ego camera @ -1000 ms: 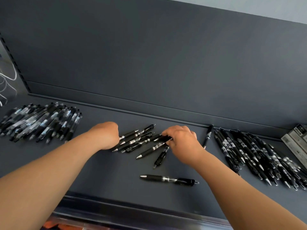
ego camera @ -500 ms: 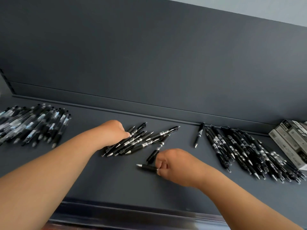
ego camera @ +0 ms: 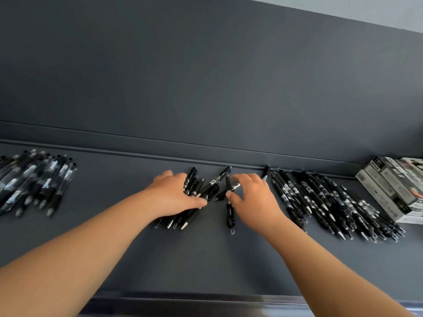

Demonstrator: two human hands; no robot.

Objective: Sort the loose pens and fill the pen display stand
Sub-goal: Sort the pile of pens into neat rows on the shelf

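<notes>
Three heaps of pens (ego camera: 34, 181) (ego camera: 192, 216) (ego camera: 332, 202), two hands (ego camera: 171, 195) (ego camera: 254, 200), perhaps two boxes (ego camera: 389, 186)

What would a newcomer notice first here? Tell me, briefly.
Two bare hands meet mid-shelf: the left hand holds a bundle of black pens, the right hand reaches into loose pens beside it. Large pen piles flank them, a left pile and a right pile, with boxes at far right.

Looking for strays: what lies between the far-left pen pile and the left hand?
Nothing: in the head view, the shelf between left pen pile and left hand is bare.
</notes>
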